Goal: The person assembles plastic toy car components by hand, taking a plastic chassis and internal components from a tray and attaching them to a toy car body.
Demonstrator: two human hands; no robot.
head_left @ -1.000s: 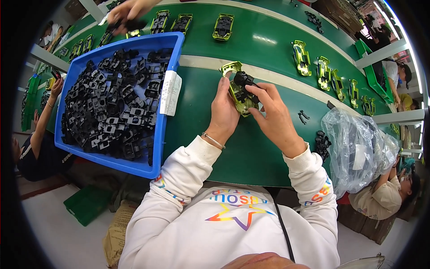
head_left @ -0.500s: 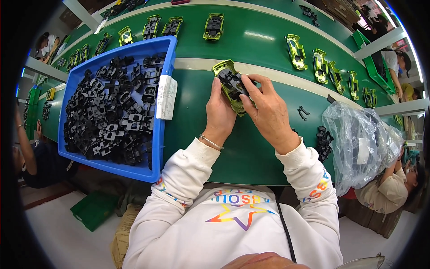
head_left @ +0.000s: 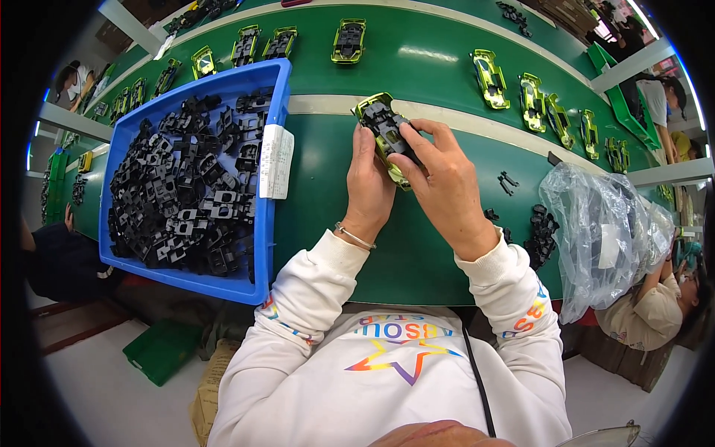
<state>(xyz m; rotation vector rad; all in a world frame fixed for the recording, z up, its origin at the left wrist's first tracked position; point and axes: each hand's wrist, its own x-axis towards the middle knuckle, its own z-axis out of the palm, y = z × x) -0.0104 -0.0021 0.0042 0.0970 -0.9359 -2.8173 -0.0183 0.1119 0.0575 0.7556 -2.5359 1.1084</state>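
Observation:
Between my two hands a yellow-green toy car body (head_left: 378,112) is held up over the green table, its underside with black parts facing up. My left hand (head_left: 370,182) grips it along the left side, thumb on the edge. My right hand (head_left: 447,179) is closed round the right side, thumb and fingers pressing on a black plastic part (head_left: 406,141) in the shell. That part is partly hidden by the fingers. To the left stands a blue bin (head_left: 280,97) heaped with black plastic parts (head_left: 179,179).
Beyond the pale rail, several green car bodies (head_left: 348,41) lie on the green belt (head_left: 417,78). Small black pieces (head_left: 508,182) and a black heap (head_left: 541,235) sit right of my hands, beside a clear plastic bag (head_left: 596,238). Other people sit at both sides.
The car body has tilted slightly in my hands, and my right fingers have shifted a little on it. The belt's car bodies appear slightly shifted, mostly with the view.

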